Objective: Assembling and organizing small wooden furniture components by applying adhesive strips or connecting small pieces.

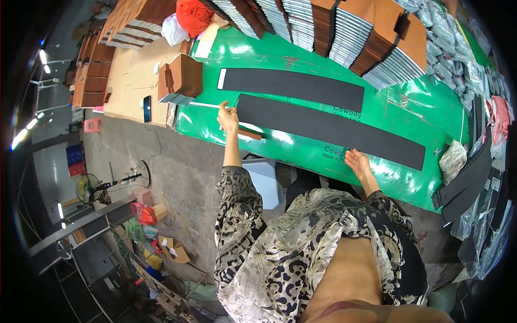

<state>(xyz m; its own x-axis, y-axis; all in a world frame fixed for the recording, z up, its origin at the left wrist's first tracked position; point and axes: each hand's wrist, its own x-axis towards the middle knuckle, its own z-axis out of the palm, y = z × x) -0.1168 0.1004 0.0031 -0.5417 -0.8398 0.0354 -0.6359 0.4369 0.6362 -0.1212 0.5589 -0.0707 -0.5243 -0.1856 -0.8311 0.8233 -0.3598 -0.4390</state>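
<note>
Two long black strips lie side by side on a green table (420,107). The nearer strip (328,129) runs from the left end of the table toward the right. My left hand (228,117) reaches out to that strip's left end and pinches a thin white strip (207,105) there. A small brown piece (249,133) lies just below that hand. My right hand (357,163) rests flat with fingers apart at the near edge of the same black strip. The farther black strip (293,86) has a white tab at its left end.
Stacks of brown and silver sheets (344,32) line the table's far side. A brown box (182,78) stands on cardboard (134,81) beside a phone (147,109). More black strips (468,183) and clear bags (458,48) sit at right. Clutter covers the floor (145,231) at lower left.
</note>
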